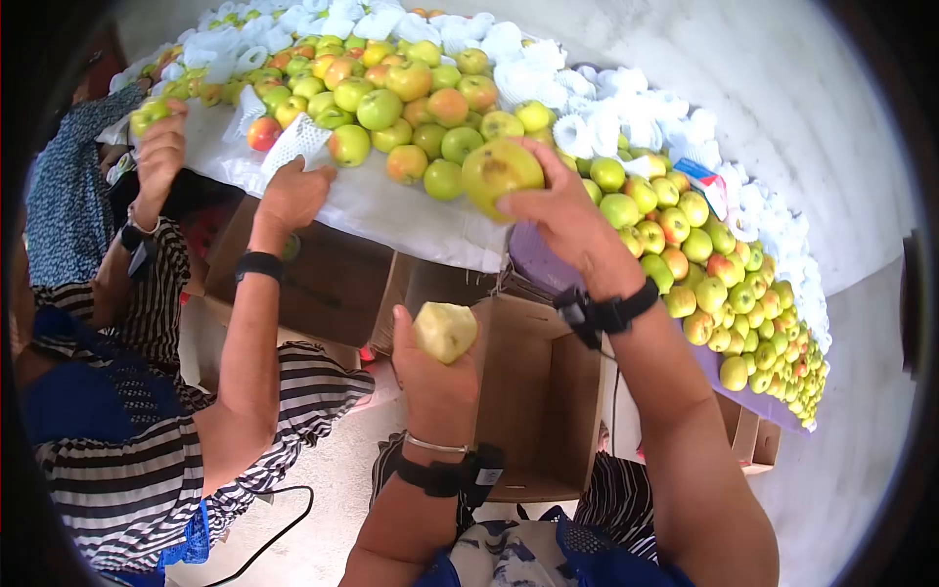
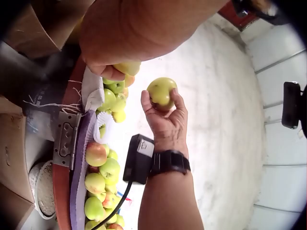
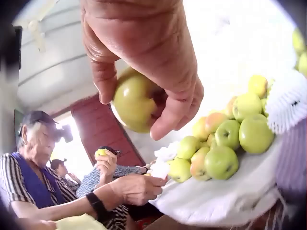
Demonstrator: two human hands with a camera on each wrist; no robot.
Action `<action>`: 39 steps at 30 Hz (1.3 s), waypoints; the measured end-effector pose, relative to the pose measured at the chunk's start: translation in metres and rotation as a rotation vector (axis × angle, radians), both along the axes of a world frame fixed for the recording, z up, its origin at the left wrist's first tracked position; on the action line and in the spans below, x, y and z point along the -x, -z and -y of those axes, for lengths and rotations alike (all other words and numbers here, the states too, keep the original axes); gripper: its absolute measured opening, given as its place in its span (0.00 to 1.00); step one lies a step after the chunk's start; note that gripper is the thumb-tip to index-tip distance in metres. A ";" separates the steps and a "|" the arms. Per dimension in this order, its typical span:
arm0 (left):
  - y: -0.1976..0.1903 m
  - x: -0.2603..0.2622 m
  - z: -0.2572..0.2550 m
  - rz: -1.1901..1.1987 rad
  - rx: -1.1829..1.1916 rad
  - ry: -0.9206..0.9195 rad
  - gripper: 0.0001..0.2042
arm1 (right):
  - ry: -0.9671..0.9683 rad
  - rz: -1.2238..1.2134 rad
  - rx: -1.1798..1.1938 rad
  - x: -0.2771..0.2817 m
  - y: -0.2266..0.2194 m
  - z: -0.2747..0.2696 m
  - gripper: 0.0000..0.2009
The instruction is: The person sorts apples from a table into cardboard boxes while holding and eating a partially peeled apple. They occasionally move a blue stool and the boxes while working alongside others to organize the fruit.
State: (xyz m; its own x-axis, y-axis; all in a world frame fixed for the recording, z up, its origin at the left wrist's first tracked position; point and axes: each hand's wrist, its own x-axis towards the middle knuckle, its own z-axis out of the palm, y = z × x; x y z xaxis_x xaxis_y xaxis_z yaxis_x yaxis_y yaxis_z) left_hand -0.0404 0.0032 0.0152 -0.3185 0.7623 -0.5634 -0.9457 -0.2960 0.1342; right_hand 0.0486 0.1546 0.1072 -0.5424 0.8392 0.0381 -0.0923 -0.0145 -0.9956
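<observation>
Green and yellow fruit heaped high, two pieces in your hands

White cloth covers the long table [image 1: 391, 210], and the great heap of green, yellow and red-blushed apples [image 1: 626, 210] runs its whole length, so by the look of it most of the sorting is left to do. Along the far edge lie many white foam net sleeves [image 1: 626, 108], nearly all unused.

Below the table edge stands the open brown cardboard box [image 1: 538, 391]; what you can see of its inside shows no fruit, though its floor is partly hidden behind your arms. Judge the packing as barely begun.

Beside you, a person in a striped top [image 1: 137, 430] works at the same heap, one hand on a foam sleeve.

Your right hand [image 1: 562, 210] is up at the table edge, fingers curled round a large yellow-green apple with a brown blemish [image 1: 499, 174], lifted just clear of the pile. Your left hand [image 1: 435, 377] is lower, over the box, fingers wrapped about a smaller pale yellow apple [image 1: 445, 331]. Neither apple wears a sleeve yet, and neither has reached the box.
</observation>
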 end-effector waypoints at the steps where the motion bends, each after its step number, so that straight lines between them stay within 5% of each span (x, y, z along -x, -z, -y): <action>1: -0.001 -0.001 0.000 0.020 0.000 0.006 0.19 | 0.022 0.082 -0.058 0.009 -0.005 -0.013 0.32; 10: -0.005 0.002 0.004 0.051 -0.051 0.026 0.20 | -0.015 0.664 -0.676 0.090 0.007 -0.075 0.33; 20: 0.005 0.010 0.010 0.001 -0.024 -0.027 0.20 | -0.262 0.766 -1.070 0.160 0.061 -0.058 0.26; 26: -0.006 0.015 0.013 0.037 -0.027 -0.005 0.20 | -0.255 0.862 -1.150 0.171 0.072 -0.074 0.19; 39: -0.012 0.019 0.012 0.050 -0.029 -0.059 0.20 | -0.215 0.950 -1.118 0.169 0.078 -0.065 0.28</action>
State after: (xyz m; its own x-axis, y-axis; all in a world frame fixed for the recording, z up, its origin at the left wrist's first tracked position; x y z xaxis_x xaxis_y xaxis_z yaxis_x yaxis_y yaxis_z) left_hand -0.0597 -0.0090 0.0270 -0.3349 0.7593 -0.5580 -0.9320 -0.3540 0.0777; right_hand -0.1203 0.2191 0.0291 -0.8402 0.5171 0.1630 0.4890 0.8526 -0.1841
